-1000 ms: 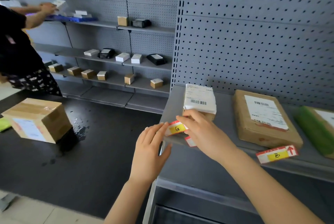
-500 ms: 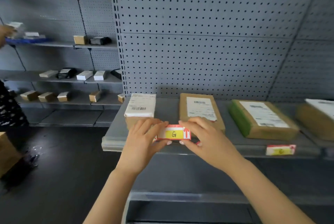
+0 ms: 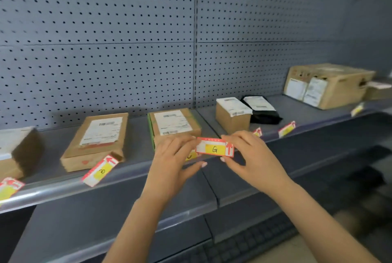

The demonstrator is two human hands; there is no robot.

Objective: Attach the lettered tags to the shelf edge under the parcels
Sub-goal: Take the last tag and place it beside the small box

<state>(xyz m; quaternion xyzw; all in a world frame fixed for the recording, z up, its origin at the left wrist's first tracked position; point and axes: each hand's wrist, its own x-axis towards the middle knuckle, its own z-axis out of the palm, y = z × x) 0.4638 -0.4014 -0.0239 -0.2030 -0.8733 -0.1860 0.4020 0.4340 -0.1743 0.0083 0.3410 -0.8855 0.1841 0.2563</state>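
Both hands hold one small card tag, red-bordered with a yellow patch and a handwritten G, just in front of the grey metal shelf edge. The left hand pinches its left end with thumb below, and the right hand pinches the right end by the red arrow. Behind it sits a flat cardboard parcel with a green taped side and a white printed label. Another tag (its letter is hard to read) is tilted on the rounded edge below a flat brown parcel. Dotted pegboard backs the shelf.
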